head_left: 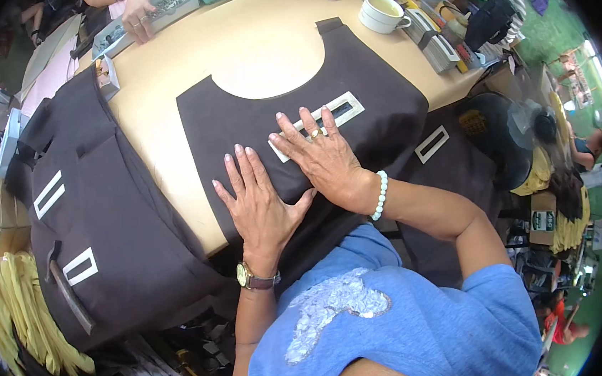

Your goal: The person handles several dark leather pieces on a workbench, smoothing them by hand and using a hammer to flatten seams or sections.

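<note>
A dark brown sheet of material (279, 104) with a deep curved cut-out on its far edge lies on the table before me. A white rectangular frame with a dark slot (346, 107) sits slantwise on it. My right hand (331, 164) rests flat over the near part of this frame, fingers stretched out and hiding some of it. Beside it, my left hand (260, 209) lies on the sheet with its fingers spread. Neither hand grips anything. Part of the sheet hangs over the table's near edge toward my lap.
Left, more dark sheets (116, 204) bear white frames (81, 266) and a hammer (68, 294). A white cup (380, 15) and tools stand at the far right of the pale table (166, 121). Another person's hand (137, 16) reaches to a parts tray (170, 6). Yellow cloth (22, 313) hangs left.
</note>
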Demonstrator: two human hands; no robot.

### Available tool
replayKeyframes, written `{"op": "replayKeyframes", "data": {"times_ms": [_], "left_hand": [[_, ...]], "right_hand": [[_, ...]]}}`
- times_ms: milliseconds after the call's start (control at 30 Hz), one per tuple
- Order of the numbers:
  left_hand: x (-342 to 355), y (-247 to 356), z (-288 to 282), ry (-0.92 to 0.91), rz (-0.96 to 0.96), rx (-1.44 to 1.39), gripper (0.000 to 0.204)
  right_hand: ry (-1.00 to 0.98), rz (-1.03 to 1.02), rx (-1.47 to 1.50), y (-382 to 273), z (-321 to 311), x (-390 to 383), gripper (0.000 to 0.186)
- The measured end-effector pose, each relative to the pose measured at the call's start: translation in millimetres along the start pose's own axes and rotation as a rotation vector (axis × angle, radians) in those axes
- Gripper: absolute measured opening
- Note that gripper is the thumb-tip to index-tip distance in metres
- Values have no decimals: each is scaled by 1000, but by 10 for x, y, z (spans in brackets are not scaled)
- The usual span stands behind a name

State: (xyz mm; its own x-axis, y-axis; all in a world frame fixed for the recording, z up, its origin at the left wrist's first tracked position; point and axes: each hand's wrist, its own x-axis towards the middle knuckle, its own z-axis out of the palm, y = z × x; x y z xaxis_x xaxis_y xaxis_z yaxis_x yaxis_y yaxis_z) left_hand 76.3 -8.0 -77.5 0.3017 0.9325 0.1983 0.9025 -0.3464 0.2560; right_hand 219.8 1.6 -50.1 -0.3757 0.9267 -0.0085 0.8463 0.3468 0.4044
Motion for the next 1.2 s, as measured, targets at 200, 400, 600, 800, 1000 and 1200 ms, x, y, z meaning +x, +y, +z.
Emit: {"op": "replayKeyframes", "data": {"times_ms": [200,400,600,800,1000,1200], "left_hand": [[-2,-7,30,2,12,-5,109],[-3,14,-10,-9,-9,10,109],[11,36,0,-7,6,19,110],[10,35,-103,-26,-36,-48,110],[-137,-74,-235,172,-86,-198,94],[-494,-205,-408,169,-232,-78,78]], "right_hand": [[50,-84,-111,146,76,63,68],[123,-283,0,353,151,52,59],[87,-453,446,582,241,-30,57],[171,-152,1298,988,230,-142,61],[521,645,730,1403,725,-713,49],[606,1017,687,1343,894,-1069,59]]}}
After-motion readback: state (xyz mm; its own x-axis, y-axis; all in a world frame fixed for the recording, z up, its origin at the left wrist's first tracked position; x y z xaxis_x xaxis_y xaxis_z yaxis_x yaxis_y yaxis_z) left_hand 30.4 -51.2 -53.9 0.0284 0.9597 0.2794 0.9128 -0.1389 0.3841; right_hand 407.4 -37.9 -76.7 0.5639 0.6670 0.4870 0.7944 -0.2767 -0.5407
